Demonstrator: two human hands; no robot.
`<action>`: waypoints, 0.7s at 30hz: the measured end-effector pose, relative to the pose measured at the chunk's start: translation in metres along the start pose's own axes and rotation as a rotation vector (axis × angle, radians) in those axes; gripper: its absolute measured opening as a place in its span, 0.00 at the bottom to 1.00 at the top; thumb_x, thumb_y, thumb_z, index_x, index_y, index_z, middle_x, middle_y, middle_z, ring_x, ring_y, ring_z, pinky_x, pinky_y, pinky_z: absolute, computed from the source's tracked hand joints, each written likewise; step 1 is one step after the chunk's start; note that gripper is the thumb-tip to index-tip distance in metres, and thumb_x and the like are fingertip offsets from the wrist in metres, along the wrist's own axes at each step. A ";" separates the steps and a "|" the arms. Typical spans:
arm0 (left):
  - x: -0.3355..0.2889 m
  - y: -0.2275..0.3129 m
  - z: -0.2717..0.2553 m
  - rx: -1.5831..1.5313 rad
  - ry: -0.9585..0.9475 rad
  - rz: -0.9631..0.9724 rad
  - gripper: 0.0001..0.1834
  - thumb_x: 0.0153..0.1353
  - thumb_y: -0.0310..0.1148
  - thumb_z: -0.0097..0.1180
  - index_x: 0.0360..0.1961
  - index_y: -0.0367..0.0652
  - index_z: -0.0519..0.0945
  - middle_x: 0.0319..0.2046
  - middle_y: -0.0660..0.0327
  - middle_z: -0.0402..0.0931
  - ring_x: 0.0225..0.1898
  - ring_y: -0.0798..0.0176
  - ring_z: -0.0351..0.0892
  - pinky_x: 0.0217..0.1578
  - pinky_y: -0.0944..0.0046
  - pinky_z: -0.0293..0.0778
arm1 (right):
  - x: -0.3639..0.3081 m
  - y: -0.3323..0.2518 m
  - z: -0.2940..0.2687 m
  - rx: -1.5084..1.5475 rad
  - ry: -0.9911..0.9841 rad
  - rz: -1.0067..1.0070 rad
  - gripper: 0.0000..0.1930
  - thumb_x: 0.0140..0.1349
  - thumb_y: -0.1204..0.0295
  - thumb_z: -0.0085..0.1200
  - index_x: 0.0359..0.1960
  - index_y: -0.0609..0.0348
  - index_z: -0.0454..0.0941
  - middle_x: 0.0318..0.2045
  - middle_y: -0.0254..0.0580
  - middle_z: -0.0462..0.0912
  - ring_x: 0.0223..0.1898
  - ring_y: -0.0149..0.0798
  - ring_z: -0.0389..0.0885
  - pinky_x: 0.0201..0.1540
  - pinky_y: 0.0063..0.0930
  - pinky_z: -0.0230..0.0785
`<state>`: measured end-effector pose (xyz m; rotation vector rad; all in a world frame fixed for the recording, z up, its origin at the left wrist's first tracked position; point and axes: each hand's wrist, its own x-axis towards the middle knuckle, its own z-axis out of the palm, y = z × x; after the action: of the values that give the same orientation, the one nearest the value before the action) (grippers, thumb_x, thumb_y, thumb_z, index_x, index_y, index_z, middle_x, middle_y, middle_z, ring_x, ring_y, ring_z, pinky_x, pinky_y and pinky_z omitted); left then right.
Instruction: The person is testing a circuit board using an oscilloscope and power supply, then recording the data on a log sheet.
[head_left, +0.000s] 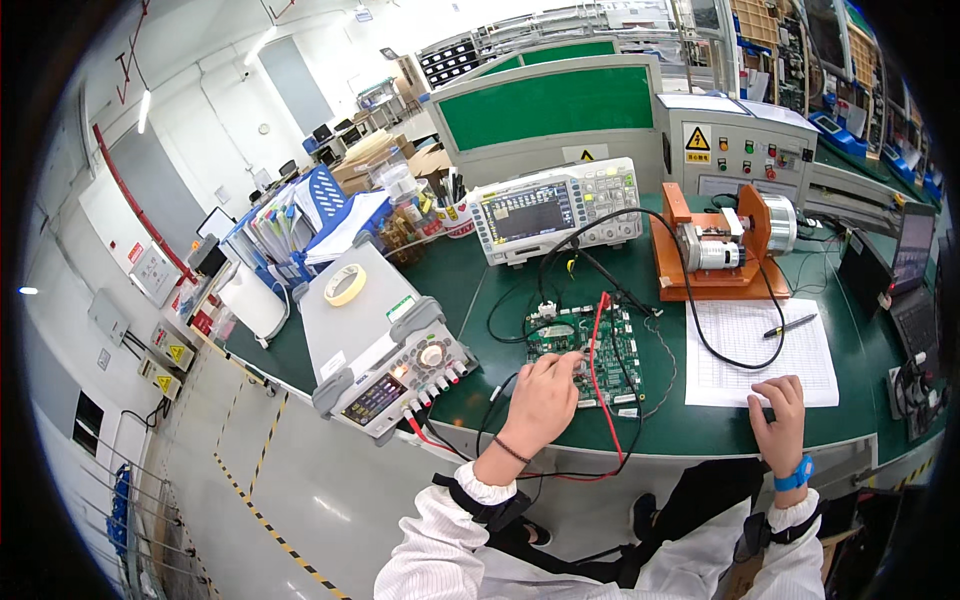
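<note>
Head view: left hand [543, 402] at left part of green circuit board [627, 342], fingers bunched, tips down — cannot tell if they pinch anything. Right hand [779, 425] at lower edge of paper sheet [795, 362] — fingers half open, loosely curled, empty. Board on bench [720, 426], left of sheet.

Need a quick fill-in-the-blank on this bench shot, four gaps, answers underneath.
1. The left hand is at the ____ circuit board.
2. The right hand has a ____ band at its wrist.
3. A yellow roll of ____ lies on the power supply.
4. In the picture, the oscilloscope stands to the ____ of the orange motor stand.

Missing words: green; blue; tape; left.
</note>
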<state>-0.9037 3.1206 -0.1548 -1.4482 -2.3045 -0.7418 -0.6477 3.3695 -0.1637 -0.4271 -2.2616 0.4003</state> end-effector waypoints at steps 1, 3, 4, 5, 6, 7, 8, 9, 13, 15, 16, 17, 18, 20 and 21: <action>0.000 -0.001 0.001 -0.014 -0.003 -0.004 0.16 0.57 0.24 0.50 0.48 0.41 0.73 0.41 0.59 0.78 0.47 0.57 0.75 0.46 0.55 0.67 | 0.000 -0.001 0.000 -0.002 0.003 -0.002 0.06 0.51 0.81 0.59 0.32 0.66 0.78 0.32 0.47 0.77 0.39 0.48 0.72 0.43 0.39 0.67; 0.001 -0.003 0.003 -0.029 -0.008 -0.011 0.14 0.57 0.24 0.50 0.46 0.42 0.73 0.40 0.59 0.78 0.47 0.57 0.75 0.45 0.55 0.67 | 0.001 -0.002 -0.001 -0.004 0.002 -0.005 0.06 0.51 0.81 0.59 0.32 0.66 0.78 0.32 0.47 0.77 0.39 0.48 0.72 0.43 0.38 0.67; 0.002 -0.003 0.003 -0.026 0.005 -0.004 0.13 0.56 0.24 0.51 0.44 0.42 0.72 0.39 0.60 0.78 0.46 0.57 0.75 0.44 0.56 0.67 | 0.001 -0.002 -0.001 -0.005 0.001 0.000 0.06 0.52 0.81 0.59 0.32 0.67 0.78 0.32 0.47 0.77 0.39 0.48 0.72 0.43 0.38 0.67; 0.003 -0.003 0.004 -0.024 0.018 0.003 0.12 0.56 0.24 0.51 0.43 0.42 0.72 0.38 0.61 0.78 0.45 0.58 0.76 0.43 0.56 0.67 | 0.001 -0.003 -0.002 -0.006 0.000 0.004 0.06 0.52 0.81 0.59 0.33 0.67 0.78 0.32 0.47 0.77 0.39 0.48 0.72 0.43 0.38 0.67; 0.004 -0.003 0.005 -0.025 0.018 -0.001 0.12 0.56 0.24 0.51 0.43 0.42 0.72 0.38 0.61 0.78 0.45 0.58 0.76 0.43 0.56 0.67 | 0.000 -0.003 -0.002 -0.006 -0.003 0.003 0.06 0.52 0.81 0.59 0.33 0.67 0.78 0.32 0.47 0.77 0.39 0.48 0.72 0.43 0.38 0.67; 0.007 -0.003 0.006 0.012 -0.004 0.003 0.12 0.55 0.24 0.51 0.42 0.42 0.71 0.37 0.61 0.78 0.44 0.58 0.75 0.43 0.56 0.67 | 0.001 -0.003 -0.002 -0.003 -0.003 0.006 0.06 0.52 0.81 0.58 0.33 0.67 0.78 0.32 0.48 0.77 0.39 0.48 0.72 0.43 0.38 0.67; 0.008 -0.003 0.007 0.049 -0.026 0.007 0.13 0.54 0.24 0.52 0.42 0.42 0.71 0.36 0.61 0.77 0.43 0.57 0.75 0.43 0.56 0.67 | 0.001 -0.002 -0.001 -0.001 -0.002 0.010 0.06 0.52 0.81 0.58 0.33 0.67 0.78 0.32 0.48 0.77 0.39 0.48 0.72 0.42 0.38 0.67; 0.009 -0.003 0.007 0.050 -0.024 0.002 0.13 0.54 0.24 0.52 0.42 0.42 0.71 0.36 0.61 0.77 0.43 0.57 0.75 0.43 0.56 0.67 | 0.001 -0.002 -0.001 0.002 -0.005 0.005 0.06 0.52 0.81 0.58 0.33 0.67 0.78 0.32 0.48 0.77 0.39 0.48 0.72 0.42 0.38 0.67; 0.009 -0.004 0.011 0.052 -0.037 -0.007 0.13 0.54 0.23 0.52 0.41 0.43 0.71 0.34 0.61 0.76 0.41 0.57 0.75 0.42 0.56 0.67 | -0.001 0.000 0.000 -0.006 0.007 0.007 0.06 0.52 0.81 0.59 0.33 0.68 0.78 0.32 0.48 0.77 0.38 0.48 0.72 0.42 0.38 0.67; 0.007 -0.005 0.011 0.059 -0.025 0.000 0.13 0.53 0.23 0.52 0.41 0.43 0.71 0.34 0.60 0.76 0.41 0.57 0.75 0.42 0.56 0.66 | 0.000 0.000 0.001 -0.007 0.010 0.002 0.06 0.52 0.81 0.59 0.33 0.68 0.78 0.32 0.48 0.77 0.38 0.47 0.72 0.42 0.38 0.67; 0.007 -0.004 0.010 0.068 -0.023 0.005 0.13 0.53 0.24 0.52 0.41 0.43 0.70 0.34 0.61 0.76 0.41 0.57 0.75 0.42 0.56 0.67 | 0.000 -0.001 0.000 -0.002 0.006 0.011 0.06 0.52 0.81 0.58 0.33 0.68 0.78 0.32 0.48 0.77 0.38 0.48 0.72 0.42 0.38 0.67; 0.006 -0.003 0.010 0.077 -0.020 0.009 0.13 0.53 0.24 0.53 0.41 0.43 0.70 0.34 0.61 0.76 0.41 0.57 0.75 0.42 0.57 0.67 | 0.000 -0.001 0.000 0.003 0.003 0.019 0.06 0.52 0.81 0.58 0.33 0.68 0.78 0.32 0.48 0.76 0.39 0.48 0.72 0.42 0.38 0.66; 0.006 -0.004 0.010 0.077 -0.017 0.002 0.13 0.53 0.24 0.53 0.41 0.43 0.70 0.34 0.61 0.76 0.41 0.57 0.75 0.42 0.57 0.67 | 0.000 -0.001 0.000 0.005 -0.001 0.013 0.06 0.52 0.81 0.58 0.33 0.68 0.78 0.32 0.48 0.76 0.39 0.48 0.72 0.42 0.38 0.66; 0.005 -0.004 0.009 0.072 -0.033 0.003 0.13 0.53 0.24 0.53 0.41 0.43 0.70 0.34 0.61 0.76 0.41 0.57 0.75 0.41 0.57 0.67 | 0.000 0.000 0.003 0.005 0.000 0.009 0.06 0.53 0.81 0.58 0.33 0.67 0.77 0.32 0.48 0.76 0.39 0.48 0.72 0.43 0.38 0.66; 0.004 -0.005 0.009 0.079 -0.026 -0.011 0.13 0.53 0.24 0.53 0.41 0.43 0.70 0.34 0.61 0.76 0.41 0.57 0.75 0.41 0.57 0.67 | 0.000 0.000 0.003 0.014 -0.006 -0.004 0.06 0.53 0.81 0.58 0.33 0.67 0.77 0.32 0.48 0.76 0.39 0.48 0.72 0.43 0.38 0.66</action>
<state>-0.9099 3.1270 -0.1610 -1.4199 -2.3350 -0.6304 -0.6499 3.3689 -0.1662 -0.4144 -2.2642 0.4152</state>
